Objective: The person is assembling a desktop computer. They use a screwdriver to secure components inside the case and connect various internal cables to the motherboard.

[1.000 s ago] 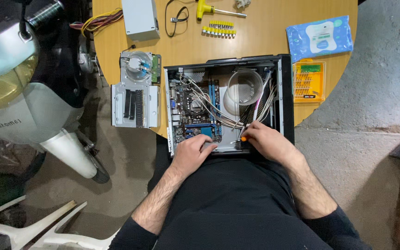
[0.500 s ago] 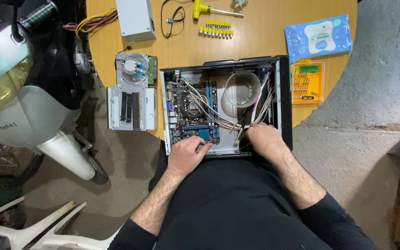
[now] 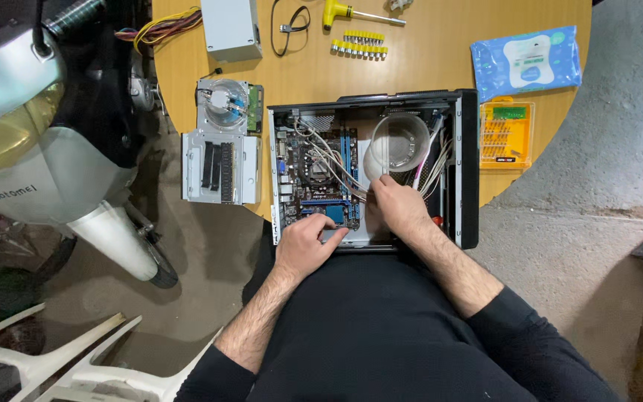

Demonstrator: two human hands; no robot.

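Note:
An open black computer case [image 3: 469, 171] lies on a round wooden table [image 3: 426, 71], right in front of me. Inside are a green motherboard [image 3: 314, 160], a white round fan duct [image 3: 400, 141] and a bundle of grey cables [image 3: 336, 167]. My left hand [image 3: 306, 244] rests on the near edge of the case beside the board, fingers loosely spread and holding nothing. My right hand [image 3: 402, 208] is inside the case with its fingertips curled at the cable bundle. A small orange-red piece [image 3: 438, 220] shows at its outer edge; whether the hand holds it is hidden.
Left of the case are a metal drive cage [image 3: 221, 167] and a hard drive [image 3: 225, 104]. Farther back lie a grey power supply [image 3: 231, 28], a yellow-handled driver [image 3: 351, 12] and a row of bits [image 3: 359, 45]. A blue wipes pack [image 3: 526, 63] and an orange bit box [image 3: 506, 134] sit right. A scooter [image 3: 46, 149] stands left.
My right hand has moved from the near edge of the case deeper in, up to the cable bundle. My left hand has shifted slightly along the near edge.

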